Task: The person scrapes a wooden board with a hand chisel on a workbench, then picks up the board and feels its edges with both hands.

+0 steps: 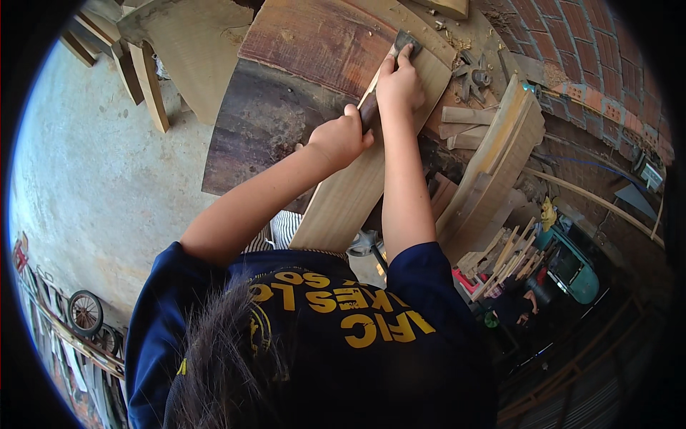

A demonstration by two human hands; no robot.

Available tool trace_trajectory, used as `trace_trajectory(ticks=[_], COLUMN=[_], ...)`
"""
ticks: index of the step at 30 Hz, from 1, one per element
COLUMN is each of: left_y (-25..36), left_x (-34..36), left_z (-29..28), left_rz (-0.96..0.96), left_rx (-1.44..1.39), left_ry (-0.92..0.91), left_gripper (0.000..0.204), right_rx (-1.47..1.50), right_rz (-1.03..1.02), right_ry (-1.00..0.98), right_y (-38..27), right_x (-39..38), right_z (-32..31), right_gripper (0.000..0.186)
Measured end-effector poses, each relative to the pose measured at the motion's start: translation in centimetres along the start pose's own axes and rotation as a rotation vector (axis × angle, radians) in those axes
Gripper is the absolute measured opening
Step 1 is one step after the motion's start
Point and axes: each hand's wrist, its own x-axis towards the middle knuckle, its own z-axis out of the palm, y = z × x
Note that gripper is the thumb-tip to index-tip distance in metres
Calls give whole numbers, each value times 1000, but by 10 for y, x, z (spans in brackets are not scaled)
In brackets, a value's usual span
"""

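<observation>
Along the plank (pixel 341 200): tool (pixel 369 111), head (pixel 405 38) away

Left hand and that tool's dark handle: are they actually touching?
Touching. The head view shows it: the left hand is curled around the lower part of the dark handle, with no gap showing between them.

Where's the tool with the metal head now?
In the head view, the tool is above the middle, slightly right, by the edge of the pale plank: the left hand grips its brown handle, the right hand holds it near its metal head.
</observation>
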Motion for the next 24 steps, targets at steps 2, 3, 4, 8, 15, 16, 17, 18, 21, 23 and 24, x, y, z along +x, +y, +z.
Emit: trace_trajectory(ticks=[2,3,4,8,15,16,17,18,21,23,24], left_y=[-6,-13,-21,-26,-53,-58,-62,-66,-84,-93,-98], left_x=[-16,-25,-35,-81,-133,-138,-143,-146,-156,-164,-168], left_z=[9,20,31,45,70,72,72,70,72,72,71], left_rz=[-24,-31,-27,-73,-119,-106,-91,-91,-48,-65,-55], left_rx=[3,-19,-34,-23,-89,-132,-175,-196,-200,-196,-176], left_ry=[-26,-23,-26,-157,-204,-231,-260,-294,-300,-301,-315], left_gripper=[45,46,46,49,50,51,51,52,53,52,52], right_rx=[17,11,11,7,73,100,98,151,219,279,278], right_rz=[31,34,13,-108,-160,-155,-155,-168,-177,-154,-158], right_ry=[-70,-92,-96,0,9,-6,-6,17,12,-27,-33], right_y=[1,2,4,24,38,39,40,41,42,43,43], right_x=[-21,-33,-46,-99,-167,-174,-181,-187,-204,-214,-219], right_z=[1,5,8,27,40,41,43,46,51,55,56], right_gripper=[52,52,52,49,48,48,48,48,50,56,56])
